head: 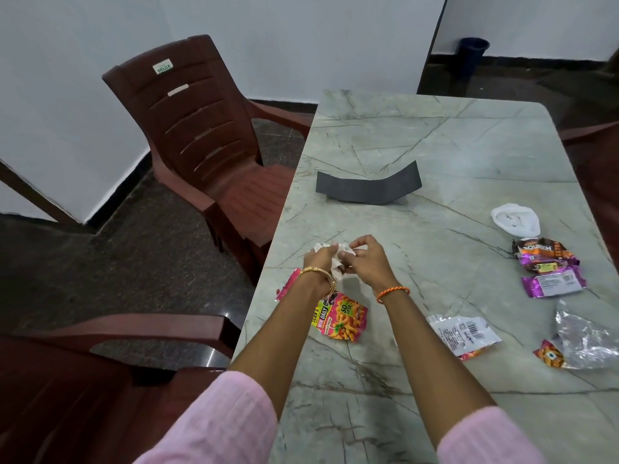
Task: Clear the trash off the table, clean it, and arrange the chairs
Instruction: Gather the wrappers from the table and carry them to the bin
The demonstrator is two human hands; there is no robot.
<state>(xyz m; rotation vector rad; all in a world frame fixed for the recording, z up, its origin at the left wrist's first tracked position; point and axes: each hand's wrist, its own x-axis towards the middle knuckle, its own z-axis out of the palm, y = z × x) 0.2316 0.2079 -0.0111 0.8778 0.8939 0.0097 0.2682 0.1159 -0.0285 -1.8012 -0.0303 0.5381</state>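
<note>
Trash-clearing step: white crumpled paper (338, 259) is being pinched in both grips, left hand (323, 259) and right hand (366, 262), mid-frame over the table (435, 135). Wrappers, e.g. the pink snack packet (341, 318) below the hands, are still lying there; next move is likely calling for one grip to be freed.

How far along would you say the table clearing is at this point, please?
Early. Both hands, left hand and right hand, grip crumpled white paper. Still on the table: pink snack wrapper, purple wrappers, silver wrapper. Wiping and the chair remain.

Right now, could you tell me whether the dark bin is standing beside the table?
No, the dark bin stands far off against the back wall, well beyond the table.
</note>
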